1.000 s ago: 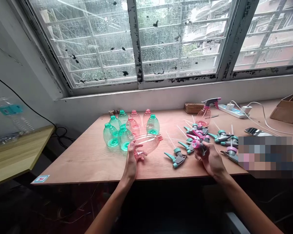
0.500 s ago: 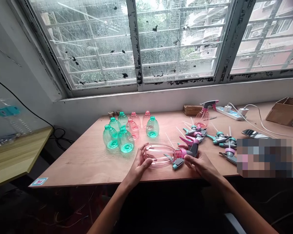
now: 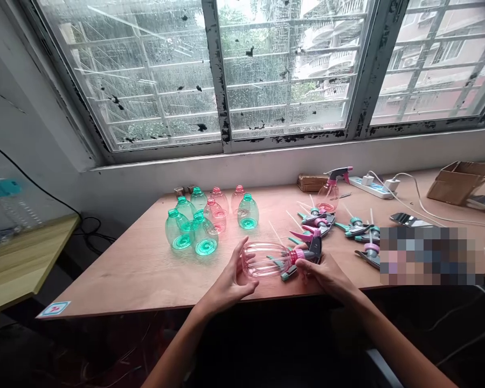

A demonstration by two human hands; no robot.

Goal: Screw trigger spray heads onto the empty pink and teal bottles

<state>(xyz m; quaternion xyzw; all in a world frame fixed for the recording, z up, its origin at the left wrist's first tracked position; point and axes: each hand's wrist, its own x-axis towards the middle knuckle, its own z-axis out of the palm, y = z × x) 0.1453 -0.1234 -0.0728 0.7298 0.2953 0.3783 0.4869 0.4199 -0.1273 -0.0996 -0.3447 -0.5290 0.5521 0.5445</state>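
Note:
A clear pink spray bottle [image 3: 267,260] lies sideways in front of me above the table's near edge, its base to the left. Its grey and pink spray head [image 3: 313,249] is on the neck, at the right end. My right hand [image 3: 321,272] is closed round the pink collar, thumb on the near side. Around the bottle's base, my left hand [image 3: 230,275] is open, thumb stretched out below the bottle and fingers beside the base; whether the palm touches it I cannot tell. A loose teal and grey spray head [image 3: 289,274] lies partly hidden beneath the bottle.
Several green bottles [image 3: 205,237] and pink bottles [image 3: 216,215] stand at left without spray heads. More spray heads [image 3: 358,229] with tubes lie to the right. Behind them are another pink spray bottle [image 3: 327,196], a power strip [image 3: 374,187], a phone [image 3: 412,220] and a cardboard box [image 3: 456,183].
My left thumb has come off the bottle's side and dropped lower, and the left fingers have spread. The spray head has turned more upright in my right hand. The view has shifted slightly.

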